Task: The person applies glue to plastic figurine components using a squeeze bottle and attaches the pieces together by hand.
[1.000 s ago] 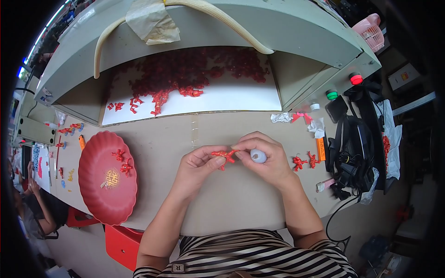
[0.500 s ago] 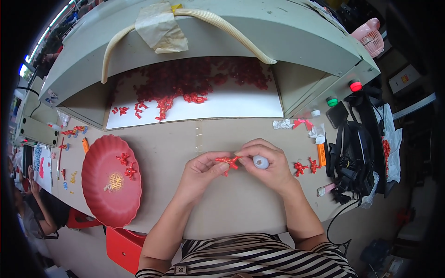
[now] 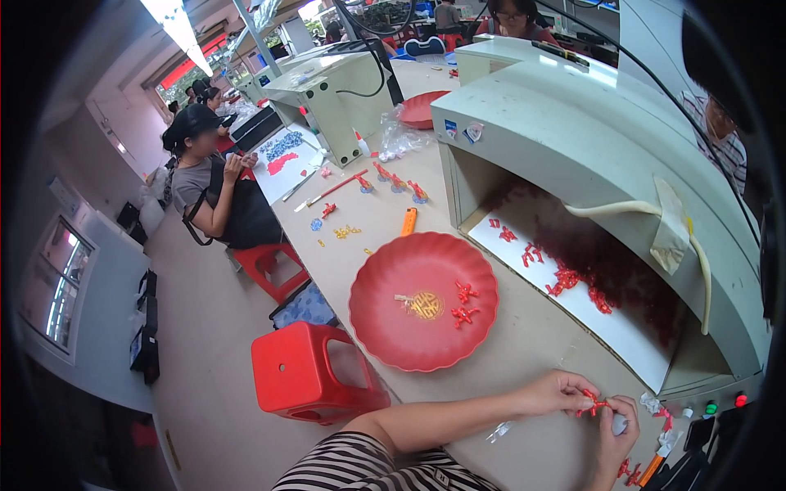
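Near the lower right of the view, my left hand [image 3: 563,393] pinches a small glossy red plastic figurine [image 3: 591,403] between thumb and fingers. My right hand [image 3: 612,446] meets it at the figurine's other end, fingertips closed there. A pale bottle-like piece [image 3: 620,424] is tucked in that same hand, mostly hidden by the fingers. More red figurines [image 3: 628,472] lie on the table beside my right wrist. To the left, a large scalloped red plate [image 3: 422,352] bears a red figurine [image 3: 464,317] and another one behind it.
A pale arched housing [image 3: 573,123] shelters a heap of red pieces [image 3: 565,278] on white board. Beyond the plate lie an orange tool [image 3: 409,221], yellow bits [image 3: 348,232] and figurines on blue bases. A red stool [image 3: 299,368] stands at left; a co-worker [image 3: 209,184] sits farther off.
The view has swung left and up, so my hands now appear at lower right and the co-worker and room come into sight. Both hands still hold the figurine.
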